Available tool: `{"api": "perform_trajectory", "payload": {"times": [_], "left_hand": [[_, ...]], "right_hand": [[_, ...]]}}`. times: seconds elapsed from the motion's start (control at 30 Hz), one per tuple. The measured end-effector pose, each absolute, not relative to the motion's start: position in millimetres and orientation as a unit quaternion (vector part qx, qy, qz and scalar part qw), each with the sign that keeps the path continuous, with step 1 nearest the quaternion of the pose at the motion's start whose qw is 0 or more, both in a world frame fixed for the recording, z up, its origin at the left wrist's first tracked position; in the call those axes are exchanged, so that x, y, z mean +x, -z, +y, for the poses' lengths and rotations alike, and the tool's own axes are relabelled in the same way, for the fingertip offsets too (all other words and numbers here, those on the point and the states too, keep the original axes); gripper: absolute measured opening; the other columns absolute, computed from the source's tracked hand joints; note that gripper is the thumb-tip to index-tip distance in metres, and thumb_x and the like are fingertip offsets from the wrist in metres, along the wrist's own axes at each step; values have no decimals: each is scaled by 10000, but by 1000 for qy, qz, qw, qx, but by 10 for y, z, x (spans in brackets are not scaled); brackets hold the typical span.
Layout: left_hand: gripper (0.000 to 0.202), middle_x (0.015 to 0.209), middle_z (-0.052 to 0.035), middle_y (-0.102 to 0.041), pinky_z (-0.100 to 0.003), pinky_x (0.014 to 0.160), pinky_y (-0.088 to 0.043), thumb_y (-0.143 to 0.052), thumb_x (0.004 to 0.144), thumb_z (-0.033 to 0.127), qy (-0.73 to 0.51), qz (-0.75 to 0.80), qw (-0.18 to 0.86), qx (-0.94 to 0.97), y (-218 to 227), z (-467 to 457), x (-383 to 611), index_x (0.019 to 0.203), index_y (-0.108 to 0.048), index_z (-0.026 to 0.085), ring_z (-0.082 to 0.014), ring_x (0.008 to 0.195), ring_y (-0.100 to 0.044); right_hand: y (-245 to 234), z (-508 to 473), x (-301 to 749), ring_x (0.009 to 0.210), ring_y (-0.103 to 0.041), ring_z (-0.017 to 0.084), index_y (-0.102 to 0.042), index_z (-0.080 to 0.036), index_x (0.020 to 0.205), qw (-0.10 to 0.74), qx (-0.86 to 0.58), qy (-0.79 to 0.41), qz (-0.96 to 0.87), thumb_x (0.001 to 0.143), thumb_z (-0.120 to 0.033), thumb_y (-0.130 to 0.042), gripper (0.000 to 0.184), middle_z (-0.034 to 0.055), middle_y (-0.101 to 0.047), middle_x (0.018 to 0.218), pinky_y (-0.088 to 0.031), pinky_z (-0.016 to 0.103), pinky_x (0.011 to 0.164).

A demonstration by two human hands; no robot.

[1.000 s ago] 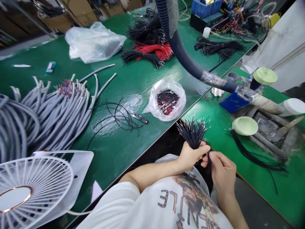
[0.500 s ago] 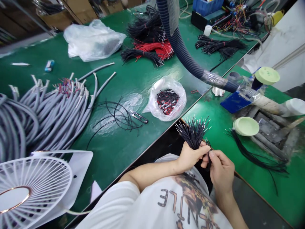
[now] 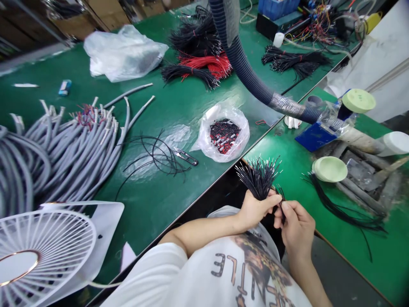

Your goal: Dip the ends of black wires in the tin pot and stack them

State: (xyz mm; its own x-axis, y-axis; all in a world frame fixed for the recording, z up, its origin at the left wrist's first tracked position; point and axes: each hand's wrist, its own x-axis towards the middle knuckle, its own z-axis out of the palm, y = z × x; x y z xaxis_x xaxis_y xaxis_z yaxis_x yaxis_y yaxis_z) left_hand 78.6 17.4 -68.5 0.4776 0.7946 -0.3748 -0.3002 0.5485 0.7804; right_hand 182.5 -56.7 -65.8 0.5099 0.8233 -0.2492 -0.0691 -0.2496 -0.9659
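A thick bundle of black wires with bare, silvery ends fanning upward is gripped in my left hand. Close beside it on the right, my right hand pinches a few black wires between thumb and fingers. The tips of both hands nearly meet, and my left thumb points at these few wires. Below the hands the wires are mostly hidden. A smaller bunch of black wires lies on the green bench to the right of my right hand.
An open plastic bag of small black and red cut pieces stands ahead, near thread snips. Grey cables and a white fan are at left. A ribbed hose arches overhead to a blue box.
My right fingers have shifted slightly to the right, spreading the few wires a little away from the bundle. My left hand holds its place.
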Motion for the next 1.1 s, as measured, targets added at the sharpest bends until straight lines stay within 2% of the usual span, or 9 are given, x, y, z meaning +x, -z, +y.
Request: {"api": "perform_trajectory", "payload": {"times": [0.33,0.63,1.1], "left_hand": [[409,466,48,-487,-214,396,-242,-785,739,513,-352,375,800,309,704,168,811,662,-621,146,-47,377,-340],[457,451,45,-477,-225,403,-212,-769,762,491,-353,358,811,299,692,163,813,554,-539,157,-40,378,-328],[434,452,44,-480,-218,408,-240,-780,716,535,-347,379,799,312,677,170,821,617,-604,151,-52,388,-354]], "right_hand": [[647,-561,1824,453,-484,92,-613,-169,708,562,-674,-392,-276,908,-380,-677,297,-25,-575,539,-368,227,462],[655,-574,1827,467,-488,93,-618,-168,716,564,-669,-392,-284,910,-371,-672,286,-28,-566,547,-382,226,472],[704,-592,1892,453,-482,90,-621,-170,706,540,-671,-409,-300,893,-382,-680,289,-24,-566,542,-359,217,442]]}}
